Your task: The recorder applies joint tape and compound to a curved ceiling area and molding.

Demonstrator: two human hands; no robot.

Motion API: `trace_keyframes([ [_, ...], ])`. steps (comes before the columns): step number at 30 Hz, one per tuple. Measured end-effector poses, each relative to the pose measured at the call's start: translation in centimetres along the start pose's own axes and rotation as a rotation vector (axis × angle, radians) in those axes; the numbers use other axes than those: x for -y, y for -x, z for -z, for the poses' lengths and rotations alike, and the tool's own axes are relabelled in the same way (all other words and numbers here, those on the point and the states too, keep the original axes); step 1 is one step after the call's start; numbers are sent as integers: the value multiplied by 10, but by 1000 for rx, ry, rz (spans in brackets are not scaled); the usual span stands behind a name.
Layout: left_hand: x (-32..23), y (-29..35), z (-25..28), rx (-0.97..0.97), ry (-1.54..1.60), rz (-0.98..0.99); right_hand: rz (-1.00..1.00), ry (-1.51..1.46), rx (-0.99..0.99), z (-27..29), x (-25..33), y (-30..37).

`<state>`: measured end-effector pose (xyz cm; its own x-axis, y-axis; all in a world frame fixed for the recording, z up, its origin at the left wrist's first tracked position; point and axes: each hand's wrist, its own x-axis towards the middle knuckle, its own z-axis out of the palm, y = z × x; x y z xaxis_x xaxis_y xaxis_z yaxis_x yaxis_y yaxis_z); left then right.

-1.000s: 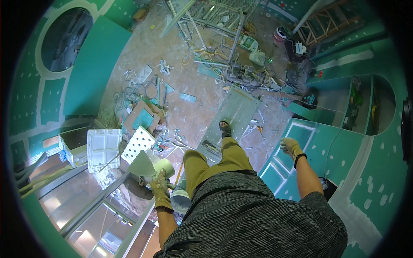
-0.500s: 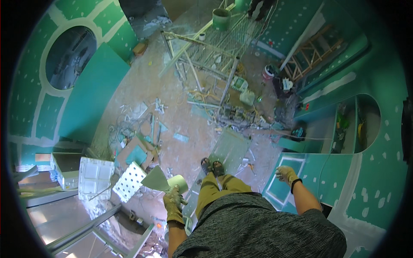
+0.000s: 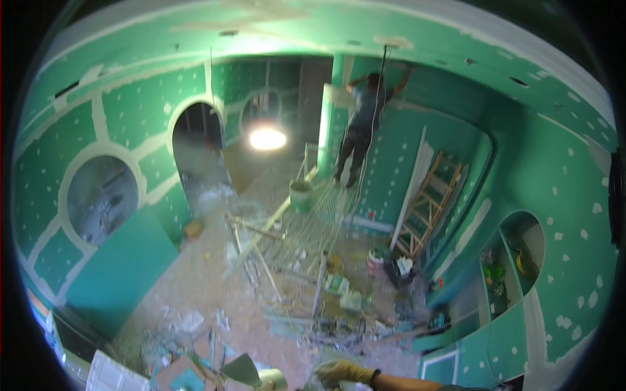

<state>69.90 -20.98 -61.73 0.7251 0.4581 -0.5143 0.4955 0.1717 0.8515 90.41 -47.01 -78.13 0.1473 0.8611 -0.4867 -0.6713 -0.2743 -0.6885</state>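
Observation:
My right hand (image 3: 347, 373), in a pale yellowish work glove with a dark band at the wrist, reaches in from the lower right along the bottom edge. Its fingers point left and are blurred, so their grip does not show. Just left of it is a pale green curved piece (image 3: 272, 378), roll-like in shape. Beside that piece stands a flat dark green sheet (image 3: 241, 370). Both are cut off by the lower edge. My left hand is out of the picture.
A person (image 3: 358, 130) stands on a mesh scaffold platform (image 3: 313, 218), arms raised to the ceiling. A bucket (image 3: 300, 195) sits on the platform. Debris (image 3: 336, 332) litters the floor. A wooden ladder-like frame (image 3: 427, 202) leans by the right wall. A bright lamp (image 3: 268, 139) glows at the back.
The view has tilted up, bringing the far walls, ceiling and person into sight. My right hand has swung left across my front. My left hand, earlier at the pale curved piece, has left the picture.

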Motion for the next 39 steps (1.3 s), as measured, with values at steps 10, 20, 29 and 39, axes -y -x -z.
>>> trace_keyframes([
  [10, -54, -60, -76, -110, -189, -363, 219, 398, 105, -165, 203, 66],
  [20, 7, -176, -69, -157, -662, -735, 669, 276, -74, -126, 277, 93],
  [29, -98, -99, -15, 12, -1047, -1024, 406, -255, 175, -25, 209, 48],
  [39, -312, -33, -15, 244, -753, -842, 384, -666, -352, 2, 230, 66],
])
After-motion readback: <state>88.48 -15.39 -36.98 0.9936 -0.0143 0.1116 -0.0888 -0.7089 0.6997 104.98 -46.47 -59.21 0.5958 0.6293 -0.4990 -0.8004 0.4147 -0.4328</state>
